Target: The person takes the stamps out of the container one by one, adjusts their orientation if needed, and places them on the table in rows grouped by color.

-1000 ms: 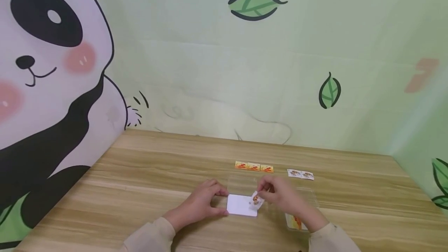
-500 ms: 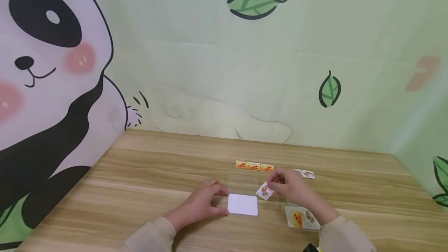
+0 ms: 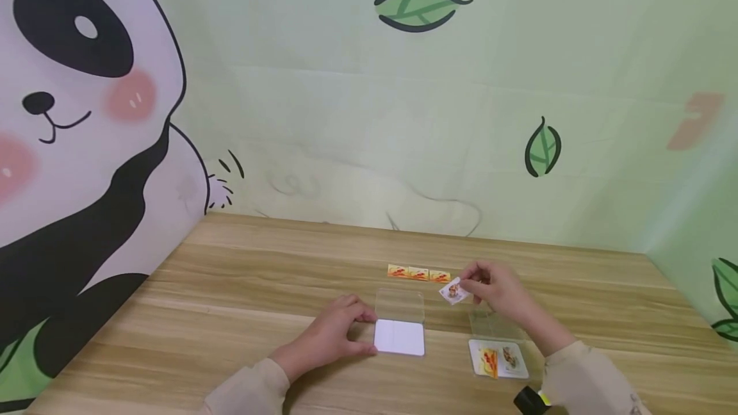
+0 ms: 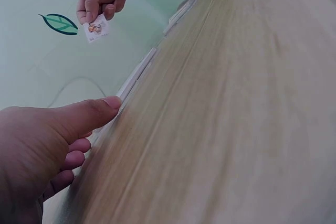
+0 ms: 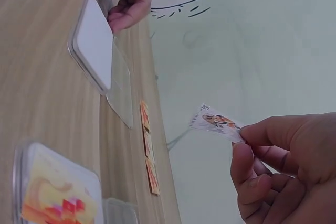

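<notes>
My right hand (image 3: 498, 287) pinches a small white stamp (image 3: 453, 291) with a brown picture between thumb and fingertips, raised above the table. In the right wrist view the stamp (image 5: 218, 123) shows printing along its edge. My left hand (image 3: 331, 328) grips the left side of a flat white case (image 3: 400, 337), thumb at the near corner and fingers at the far one. The clear lid (image 3: 400, 305) of this case lies folded back behind it. A second white case (image 3: 513, 370) on the right bears a yellow-orange stamp (image 3: 488, 362) and a white stamp (image 3: 510, 358).
Three yellow-orange stamps (image 3: 419, 273) lie in a row toward the back of the wooden table (image 3: 277, 255). Behind the right case is its clear lid (image 3: 490, 325), partly under my right arm. A black object with a yellow part (image 3: 532, 400) sits at the front edge.
My right hand has carried the white stamp from over the left case up and to the right, now covering the white stamps at the back right. My left hand stays in place.
</notes>
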Available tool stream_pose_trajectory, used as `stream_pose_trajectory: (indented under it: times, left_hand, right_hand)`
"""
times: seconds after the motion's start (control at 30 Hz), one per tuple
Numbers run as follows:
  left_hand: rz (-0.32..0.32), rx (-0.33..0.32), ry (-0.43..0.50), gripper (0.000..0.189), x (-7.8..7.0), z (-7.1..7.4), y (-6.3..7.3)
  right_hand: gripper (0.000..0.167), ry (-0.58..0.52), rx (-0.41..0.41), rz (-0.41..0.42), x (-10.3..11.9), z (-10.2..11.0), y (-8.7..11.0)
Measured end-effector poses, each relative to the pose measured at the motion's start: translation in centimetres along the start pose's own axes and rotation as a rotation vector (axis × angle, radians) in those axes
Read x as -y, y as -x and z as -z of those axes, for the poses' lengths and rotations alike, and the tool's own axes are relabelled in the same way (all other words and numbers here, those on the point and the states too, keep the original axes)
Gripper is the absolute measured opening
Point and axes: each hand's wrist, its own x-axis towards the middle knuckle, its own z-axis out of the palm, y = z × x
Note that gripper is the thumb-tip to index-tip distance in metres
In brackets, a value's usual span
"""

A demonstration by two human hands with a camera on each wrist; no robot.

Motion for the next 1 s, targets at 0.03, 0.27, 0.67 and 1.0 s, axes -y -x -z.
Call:
stream_pose_trajectory:
  times: [0.03,0.27,0.67,1.0]
  left_hand:
    - [-0.002,0.0,-0.001,0.04,0.0,0.0,0.0]
    - [-0.002,-0.003,-0.012,0.04,0.1,-0.1,-0.1]
    - [0.005,-0.006,-0.014,0.04,-0.1,0.0,0.0]
    - [0.001,-0.016,-0.017,0.041,-0.1,-0.1,0.0]
  right_hand:
    - [0.012,0.001,-0.012,-0.003,-0.1,0.2,0.0]
    - [0.013,0.026,-0.056,-0.057,-0.8,1.3,-0.4]
    - [0.017,0.059,-0.075,-0.122,-2.0,2.9,-0.8]
    - [0.022,0.044,-0.143,-0.203,-4.0,4.2,-0.7]
